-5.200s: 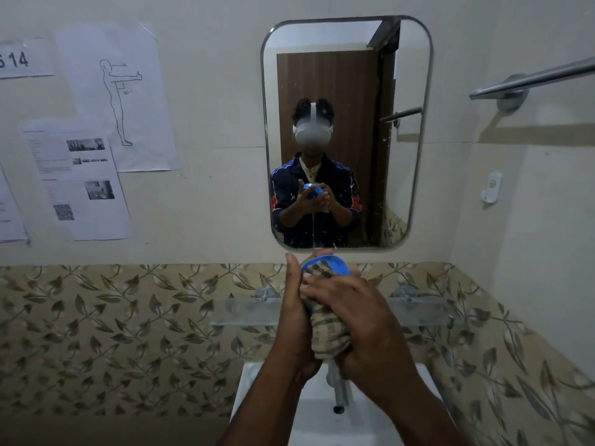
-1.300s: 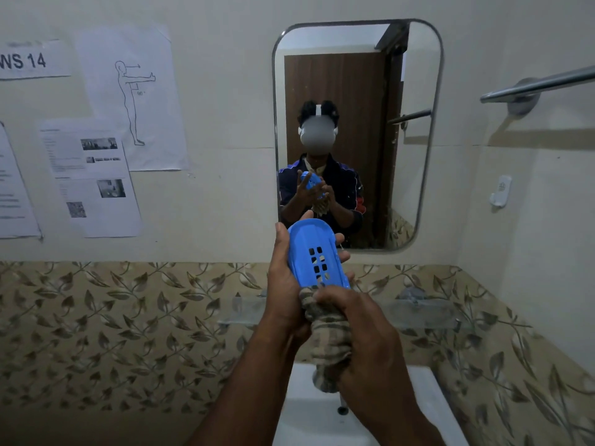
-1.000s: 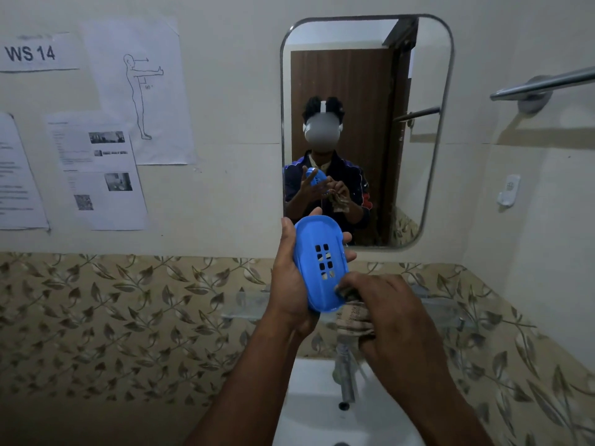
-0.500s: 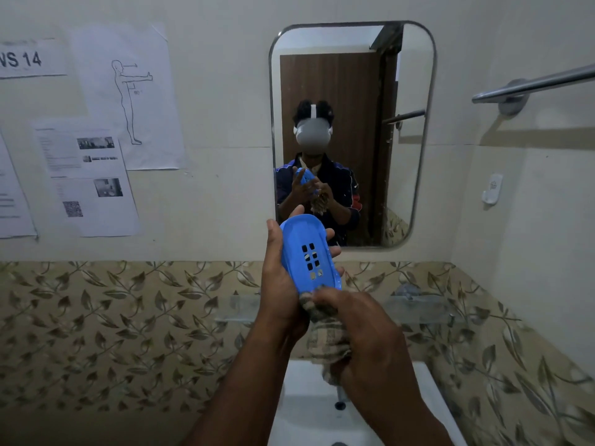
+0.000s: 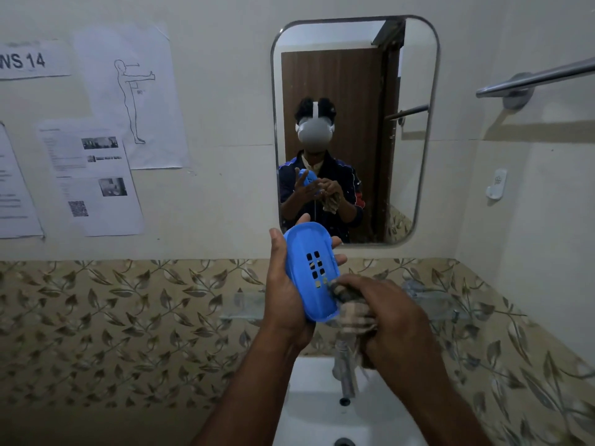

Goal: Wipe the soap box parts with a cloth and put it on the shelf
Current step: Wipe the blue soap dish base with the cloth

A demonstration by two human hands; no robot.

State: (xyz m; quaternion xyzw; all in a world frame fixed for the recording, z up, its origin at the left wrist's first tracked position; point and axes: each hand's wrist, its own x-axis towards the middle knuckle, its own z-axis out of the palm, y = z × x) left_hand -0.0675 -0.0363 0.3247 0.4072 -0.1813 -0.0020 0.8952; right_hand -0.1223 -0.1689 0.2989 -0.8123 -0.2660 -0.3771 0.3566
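My left hand (image 5: pixel 285 294) holds a blue oval soap box part (image 5: pixel 310 268) upright in front of me; it has several rectangular drain holes in its middle. My right hand (image 5: pixel 391 320) is bunched around a checked brown cloth (image 5: pixel 355 315) and presses it against the part's lower right edge. A glass shelf (image 5: pixel 244 307) is fixed to the tiled wall behind my hands, mostly hidden by them.
A white sink (image 5: pixel 322 410) with a metal tap (image 5: pixel 346 368) lies below my hands. A mirror (image 5: pixel 354 91) hangs on the wall ahead, paper sheets (image 5: pixel 128 98) to its left, a metal towel rail (image 5: pixel 534 78) and a white hook (image 5: pixel 495 185) on the right wall.
The cloth has been pulled down off the blue part, baring its holed face. My right hand has rubbed back and forth along the part's lower end and now sits at its lower right.
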